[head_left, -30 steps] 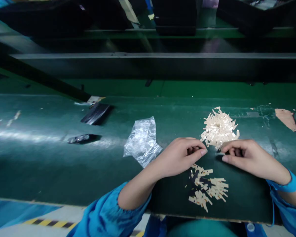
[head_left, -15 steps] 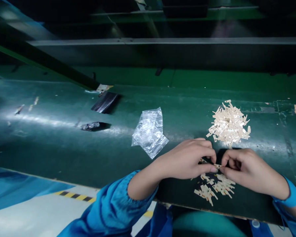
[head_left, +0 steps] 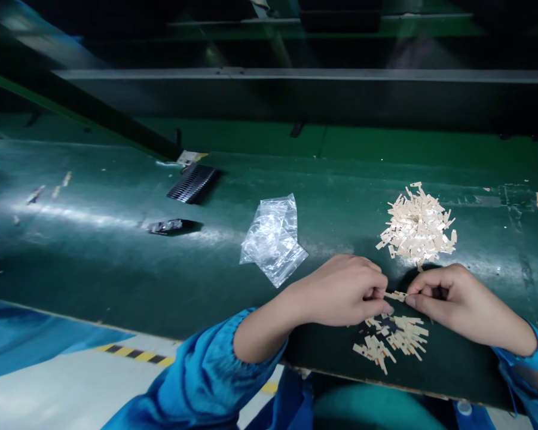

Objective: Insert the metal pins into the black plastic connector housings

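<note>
Got a long green surface (head_left: 206, 280) across most of the view. See left hand (head_left: 345, 289) and right hand (head_left: 459, 298) low over its near part: well apart a second ago, drawn together by half a second ago, now parted slightly. Note big cream heap (head_left: 416, 230) just beyond them, with no clear change in it. To its left, find clear plastic bag (head_left: 273, 236) lying flat, untouched. Just below the hands, find smaller cream pile (head_left: 410, 337), loosely spread on the surface. Smallest: see cream strip (head_left: 395, 295) in the gap between the hands, above the smaller pile; too small to tell if single. On its right end, right fingers (head_left: 424, 280) pinched; at its left end, left fingers (head_left: 376, 280) curled close, but cannot tell if gripping or only touching. Judge as mid-handling: lifted, not yet put down.
</note>
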Available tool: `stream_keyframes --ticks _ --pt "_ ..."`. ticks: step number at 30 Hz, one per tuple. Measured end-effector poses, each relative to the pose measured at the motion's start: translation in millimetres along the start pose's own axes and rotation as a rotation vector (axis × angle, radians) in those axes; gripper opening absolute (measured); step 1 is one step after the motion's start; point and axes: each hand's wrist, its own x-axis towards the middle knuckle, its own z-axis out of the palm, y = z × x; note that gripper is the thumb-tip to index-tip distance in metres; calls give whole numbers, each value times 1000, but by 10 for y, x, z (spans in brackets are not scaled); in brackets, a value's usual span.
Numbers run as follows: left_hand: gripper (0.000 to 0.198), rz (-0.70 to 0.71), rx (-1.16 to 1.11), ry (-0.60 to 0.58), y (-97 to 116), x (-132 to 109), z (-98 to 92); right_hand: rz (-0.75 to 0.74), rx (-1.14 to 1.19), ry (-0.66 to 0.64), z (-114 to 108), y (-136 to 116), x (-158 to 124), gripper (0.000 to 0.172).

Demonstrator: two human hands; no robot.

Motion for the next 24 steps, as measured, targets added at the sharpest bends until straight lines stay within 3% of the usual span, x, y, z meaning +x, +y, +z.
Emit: stream_keyframes --ticks 3,6,10,13,17,21,24 --pt "30 -60 72 52 -14 5 8 29 96 85 -19 -4 15 21" --pt "49 -59 -30 128 -15 17 0 38 191 127 -34 -40 35 21" --pt "27 -2 -363 223 0 32 -21 43 262 114 -32 -81 40 22" --pt "25 -12 -412 232 12 33 -32 37 240 139 -34 -64 29 23" --pt "35 -55 -242 202 15 37 -14 25 220 259 -75 -41 24 24" --pt "51 -114 104 207 -4 60 65 40 224 303 -118 -64 26 27" --pt "35 -138 217 261 -17 71 109 45 244 309 -128 -70 22 27"
